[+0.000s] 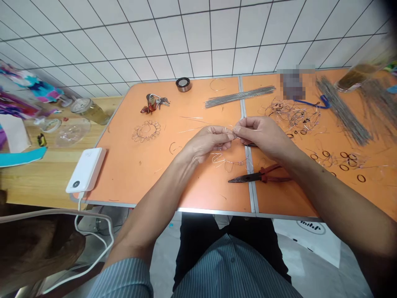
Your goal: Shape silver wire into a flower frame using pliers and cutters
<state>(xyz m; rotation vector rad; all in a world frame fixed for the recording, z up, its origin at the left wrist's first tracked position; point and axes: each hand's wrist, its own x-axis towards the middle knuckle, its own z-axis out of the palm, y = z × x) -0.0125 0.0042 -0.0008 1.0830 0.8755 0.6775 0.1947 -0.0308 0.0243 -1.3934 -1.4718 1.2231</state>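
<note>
Near the middle of the orange table, my left hand pinches thin looped wire that hangs down beside its fingers. My right hand meets it fingertip to fingertip, closed on the same wire. The exact joint between the fingertips is too small to make out. Just below my right hand lie red-handled pliers, their jaws pointing left. A flower-like wire ring rests flat on the left part of the table.
Keys, a round tin and a wire bundle lie toward the back. Tangled wire, several dark rings and more straight wires are at the right. A white power bank sits at the left edge.
</note>
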